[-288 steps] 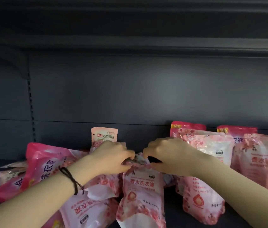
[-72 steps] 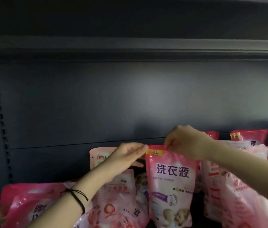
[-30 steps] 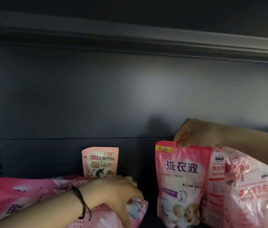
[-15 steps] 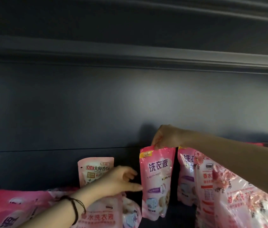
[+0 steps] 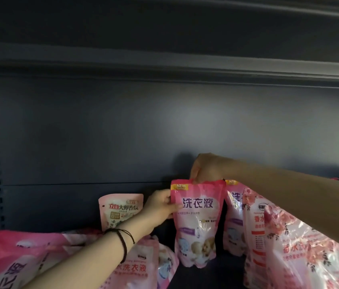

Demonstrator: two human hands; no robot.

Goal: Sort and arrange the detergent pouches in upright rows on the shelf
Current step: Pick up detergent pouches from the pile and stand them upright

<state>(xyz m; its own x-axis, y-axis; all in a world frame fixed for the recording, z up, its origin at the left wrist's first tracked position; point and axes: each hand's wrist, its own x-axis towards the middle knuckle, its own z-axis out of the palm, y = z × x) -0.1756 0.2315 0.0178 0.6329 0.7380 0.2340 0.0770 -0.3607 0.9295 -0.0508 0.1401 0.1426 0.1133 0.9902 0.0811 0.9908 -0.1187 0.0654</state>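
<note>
Detergent pouch (image 5: 196, 222), pink with a yellow NEW flag at its top left corner, is held upright with its printed face to the camera, near the rear of the shelf. Right hand (image 5: 206, 167) comes in from the right above it and pinches the middle of its top seam, fingers curled downward. Left hand (image 5: 160, 207) grips the pouch's left edge just below the flagged corner; a black cord wristband (image 5: 122, 238) circles that wrist. The pouch base sits at or just above the dark shelf floor (image 5: 222, 274); contact cannot be confirmed. Directly right of the grip, partly behind the right forearm, a second pouch of the same print (image 5: 232, 217) stands upright. Further right and nearer the camera, floral pouches (image 5: 254, 226) lean, overlapping one another. Left of the grip, behind the left hand, a small pale pouch (image 5: 120, 209) stands against the dark back panel (image 5: 164, 132). Below the left forearm, several pink pouches (image 5: 12, 259) lie flat or slumped in a loose heap. Above the grip runs the front edge of the upper shelf (image 5: 164, 65).
</note>
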